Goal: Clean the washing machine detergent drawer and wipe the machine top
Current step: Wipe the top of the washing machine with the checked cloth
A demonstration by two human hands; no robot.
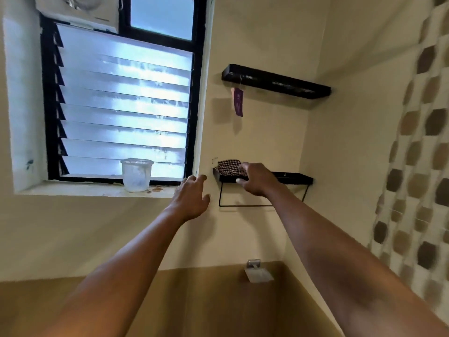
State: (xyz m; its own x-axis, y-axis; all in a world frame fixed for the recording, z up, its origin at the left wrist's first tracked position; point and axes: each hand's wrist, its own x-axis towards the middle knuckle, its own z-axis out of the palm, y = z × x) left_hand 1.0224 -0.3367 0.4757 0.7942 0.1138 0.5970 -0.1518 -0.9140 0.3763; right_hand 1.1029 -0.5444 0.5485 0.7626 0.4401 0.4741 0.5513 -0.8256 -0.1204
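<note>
A black-and-white checked cloth (227, 166) lies on the lower black wall shelf (294, 178), at its left end. My right hand (255, 178) is raised to that shelf; its fingers reach over the front edge and touch the cloth, though a grip on it is not plain. My left hand (192, 198) is held up against the cream wall just left of the shelf, fingers loosely spread and holding nothing. The washing machine and its drawer are out of view.
A second black shelf (277, 81) hangs higher, with a purple tag (238, 102) dangling from it. A clear plastic cup (136, 175) stands on the window sill (85, 189) under the louvre window. A metal wall fitting (257, 272) sits lower down. Patterned tiles (418, 166) cover the right wall.
</note>
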